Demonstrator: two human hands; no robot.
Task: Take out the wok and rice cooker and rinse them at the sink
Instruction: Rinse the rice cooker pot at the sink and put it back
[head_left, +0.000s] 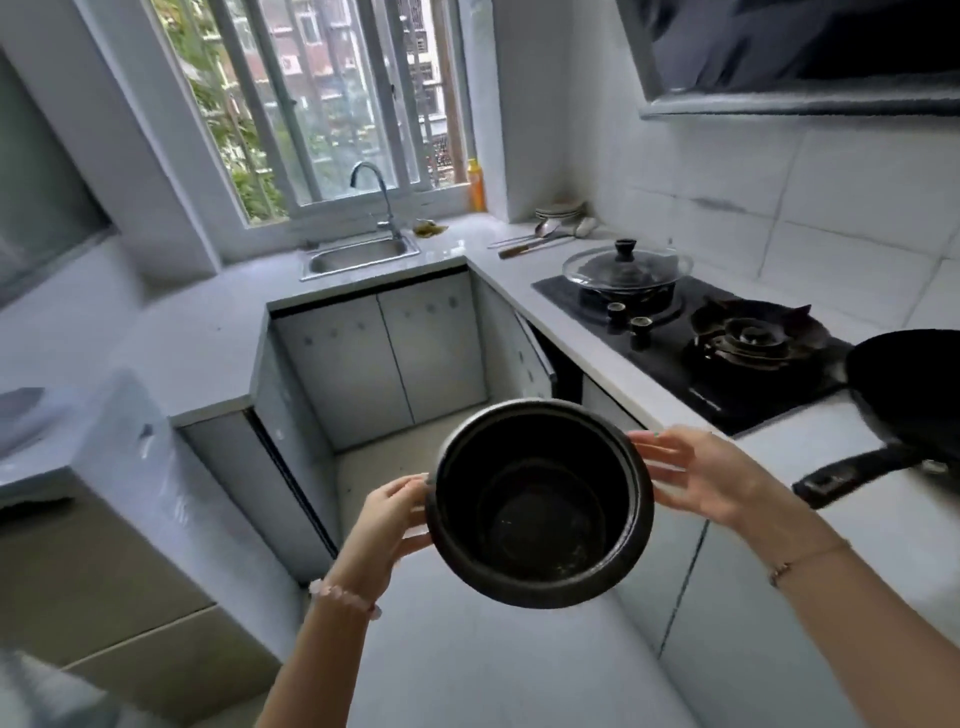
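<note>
I hold a black rice cooker pot (540, 506) in the air in front of me, its empty inside facing the camera. My left hand (387, 525) grips its left rim, fingers curled round the edge. My right hand (696, 475) presses against the right rim with fingers nearly straight. The black wok (914, 395) lies on the counter at the right, its handle (857, 470) pointing toward me. The steel sink (358, 255) with a curved tap (376, 197) sits far ahead under the window.
A gas hob (696, 338) on the right counter carries a pan with a glass lid (626, 267). Spoons and stacked plates (558, 213) lie in the far corner, an orange bottle (475, 184) on the sill. One cabinet door (532, 353) under the hob stands ajar. Tiled floor runs between the counters.
</note>
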